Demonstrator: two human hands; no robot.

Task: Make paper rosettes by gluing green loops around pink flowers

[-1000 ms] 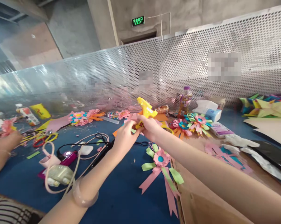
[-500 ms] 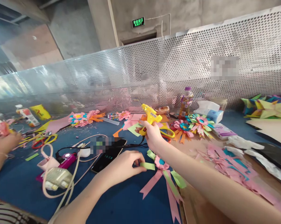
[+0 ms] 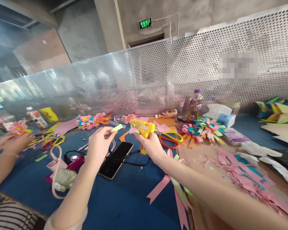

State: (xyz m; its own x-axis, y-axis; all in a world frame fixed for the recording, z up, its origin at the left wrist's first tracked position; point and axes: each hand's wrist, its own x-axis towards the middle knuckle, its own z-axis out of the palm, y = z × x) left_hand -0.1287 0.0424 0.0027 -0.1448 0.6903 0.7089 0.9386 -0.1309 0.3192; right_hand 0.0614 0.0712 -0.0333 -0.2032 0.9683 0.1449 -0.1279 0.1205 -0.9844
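Between the thumb and fingers of my left hand (image 3: pixel 99 143) is a light green paper strip (image 3: pixel 116 128), raised above the table. My right hand (image 3: pixel 152 147) grips a yellow glue gun (image 3: pixel 144 127), its nozzle pointing left toward the strip; a small gap separates them. The gun's black cord curves over the table. Below my right wrist lies a pink and green paper flower; its ribbon tails (image 3: pixel 159 189) show, while its head is mostly hidden by my arm. A dark phone (image 3: pixel 116 160) lies between my forearms.
Scissors (image 3: pixel 169 140) lie beyond my right hand, near finished paper flowers (image 3: pixel 208 127) and a drink bottle (image 3: pixel 195 107). Pink paper pieces (image 3: pixel 244 175) cover cardboard at right. A power strip (image 3: pixel 74 163) with cables sits left. A co-worker's hands (image 3: pixel 17 142) hold a pink flower at far left.
My left hand has lifted the green strip up and left, away from the flower. My right hand has lowered slightly and turned the glue gun's nozzle further left.
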